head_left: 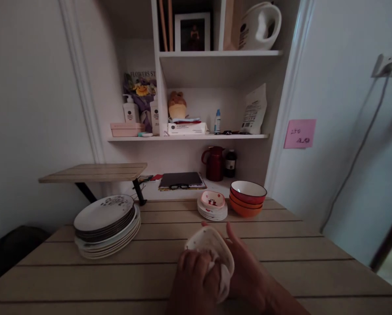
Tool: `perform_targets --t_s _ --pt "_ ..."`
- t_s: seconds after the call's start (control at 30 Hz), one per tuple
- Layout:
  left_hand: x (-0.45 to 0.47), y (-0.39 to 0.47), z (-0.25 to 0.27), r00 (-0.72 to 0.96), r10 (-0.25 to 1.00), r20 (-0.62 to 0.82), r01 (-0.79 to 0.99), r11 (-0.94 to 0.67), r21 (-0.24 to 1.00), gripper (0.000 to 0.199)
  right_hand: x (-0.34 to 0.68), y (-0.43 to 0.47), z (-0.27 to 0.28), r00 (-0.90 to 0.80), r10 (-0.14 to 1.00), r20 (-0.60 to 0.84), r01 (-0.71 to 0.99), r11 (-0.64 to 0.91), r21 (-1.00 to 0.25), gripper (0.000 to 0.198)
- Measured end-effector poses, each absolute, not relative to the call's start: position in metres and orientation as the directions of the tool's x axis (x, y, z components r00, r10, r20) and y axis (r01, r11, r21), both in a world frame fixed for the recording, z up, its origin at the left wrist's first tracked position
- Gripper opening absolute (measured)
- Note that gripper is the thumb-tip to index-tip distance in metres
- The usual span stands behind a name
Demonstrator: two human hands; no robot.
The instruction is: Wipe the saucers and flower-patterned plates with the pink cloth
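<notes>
A small white square bowl (212,238) with faint specks inside is held tilted above the table, its open side toward me. My right hand (246,269) supports it from behind and the right side, thumb up past the rim. My left hand (196,273) is closed on a pale cloth (224,282) and presses it inside the bowl; part of the cloth hangs out below the fingers. Just behind the hands stands a stack of small white plates (213,214) with a small red-patterned dish (213,200) on top.
Red and orange bowls (247,201) are stacked at the back right. A tall pile of plates (107,232) stands at the left, near a raised wooden shelf (93,172). Behind are a dark red jug (214,164), a dark bottle (230,163) and glasses (179,186) on a dark folder (181,179).
</notes>
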State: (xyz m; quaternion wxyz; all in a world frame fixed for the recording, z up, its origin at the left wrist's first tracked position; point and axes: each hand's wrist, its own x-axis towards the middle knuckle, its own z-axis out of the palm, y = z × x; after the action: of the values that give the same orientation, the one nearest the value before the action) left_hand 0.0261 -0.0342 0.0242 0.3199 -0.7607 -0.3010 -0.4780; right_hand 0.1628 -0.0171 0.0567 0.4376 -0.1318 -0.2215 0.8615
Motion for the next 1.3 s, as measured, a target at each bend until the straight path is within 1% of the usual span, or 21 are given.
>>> perform_targets --t_s 0.07,0.13,0.2,0.27,0.33,0.4,0.43,0.47,0.53,0.57,0.6,0.67,0.7,0.73,0.83,0.9,0.97,1.03,1.13,1.2,1.3 --pt "0.028 -0.033 0.023 0.314 0.147 0.938 0.803 -0.568 -0.18 0.018 0.158 -0.023 0.059 -0.538 0.843 0.019 -0.762 -0.477 -0.438 0.052" --pt "0.029 -0.033 0.021 0.248 0.116 0.962 0.843 -0.515 -0.155 0.018 0.151 -0.028 0.057 -0.495 0.868 0.028 -0.801 -0.444 -0.403 0.056" --pt "0.031 -0.033 0.018 0.2 0.12 0.972 0.881 -0.457 -0.124 0.017 0.143 -0.033 0.052 -0.465 0.885 0.012 -0.812 -0.421 -0.404 0.058" --pt "0.031 -0.034 0.015 0.205 0.168 0.964 0.896 -0.43 -0.115 0.015 0.136 -0.035 0.047 -0.443 0.896 -0.021 -0.802 -0.407 -0.437 0.055" --pt "0.03 -0.035 0.013 0.25 0.209 0.946 0.879 -0.457 -0.132 0.013 0.135 -0.036 0.044 -0.424 0.902 -0.08 -0.775 -0.407 -0.484 0.046" --pt "0.029 -0.035 0.012 0.297 0.202 0.933 0.84 -0.521 -0.154 0.009 0.137 -0.034 0.045 -0.434 0.882 -0.184 -0.714 -0.461 -0.527 0.041" --pt "0.028 -0.034 0.013 0.328 0.193 0.925 0.811 -0.56 -0.171 0.015 0.14 -0.033 0.046 -0.448 0.863 -0.236 -0.677 -0.499 -0.54 0.044" --pt "0.027 -0.033 0.013 0.365 0.179 0.914 0.776 -0.601 -0.192 0.027 0.144 -0.031 0.047 -0.461 0.842 -0.28 -0.644 -0.534 -0.548 0.047" --pt "0.026 -0.031 0.015 0.434 0.148 0.888 0.699 -0.678 -0.229 0.046 0.152 -0.025 0.049 -0.475 0.818 -0.325 -0.603 -0.572 -0.556 0.051" --pt "0.025 -0.029 0.015 0.463 0.133 0.876 0.661 -0.711 -0.242 0.049 0.156 -0.022 0.049 -0.479 0.812 -0.332 -0.594 -0.579 -0.558 0.052" --pt "0.024 -0.028 0.016 0.482 0.122 0.868 0.632 -0.734 -0.248 0.045 0.159 -0.02 0.049 -0.489 0.804 -0.339 -0.582 -0.59 -0.56 0.054" --pt "0.024 -0.027 0.017 0.48 0.11 0.87 0.618 -0.746 -0.246 0.027 0.165 -0.015 0.05 -0.522 0.774 -0.357 -0.546 -0.625 -0.557 0.061" --pt "0.024 -0.027 0.017 0.472 0.105 0.875 0.624 -0.741 -0.247 0.019 0.167 -0.014 0.05 -0.539 0.763 -0.358 -0.537 -0.638 -0.552 0.065" --pt "0.024 -0.028 0.017 0.463 0.094 0.881 0.633 -0.731 -0.254 0.015 0.169 -0.013 0.05 -0.549 0.762 -0.343 -0.542 -0.638 -0.548 0.067" --pt "0.024 -0.032 0.019 0.443 0.092 0.892 0.674 -0.69 -0.264 0.019 0.17 -0.016 0.054 -0.541 0.815 -0.209 -0.644 -0.561 -0.52 0.062" --pt "0.025 -0.035 0.02 0.405 0.136 0.904 0.726 -0.649 -0.228 0.02 0.168 -0.021 0.056 -0.539 0.838 -0.09 -0.712 -0.509 -0.483 0.056" --pt "0.026 -0.038 0.02 0.349 0.189 0.918 0.787 -0.591 -0.178 0.02 0.162 -0.027 0.057 -0.547 0.837 -0.013 -0.744 -0.493 -0.45 0.056" --pt "0.027 -0.041 0.018 0.307 0.227 0.924 0.833 -0.534 -0.145 0.019 0.153 -0.032 0.056 -0.544 0.839 0.008 -0.757 -0.487 -0.436 0.055" --pt "0.028 -0.044 0.013 0.281 0.284 0.917 0.862 -0.494 -0.112 0.018 0.142 -0.036 0.051 -0.509 0.859 -0.056 -0.749 -0.474 -0.463 0.052" --pt "0.028 -0.044 0.011 0.339 0.325 0.883 0.828 -0.549 -0.116 0.024 0.14 -0.035 0.049 -0.487 0.86 -0.15 -0.705 -0.489 -0.514 0.051" --pt "0.026 -0.043 0.013 0.48 0.326 0.814 0.72 -0.677 -0.153 0.054 0.15 -0.029 0.051 -0.463 0.85 -0.252 -0.635 -0.517 -0.575 0.053"
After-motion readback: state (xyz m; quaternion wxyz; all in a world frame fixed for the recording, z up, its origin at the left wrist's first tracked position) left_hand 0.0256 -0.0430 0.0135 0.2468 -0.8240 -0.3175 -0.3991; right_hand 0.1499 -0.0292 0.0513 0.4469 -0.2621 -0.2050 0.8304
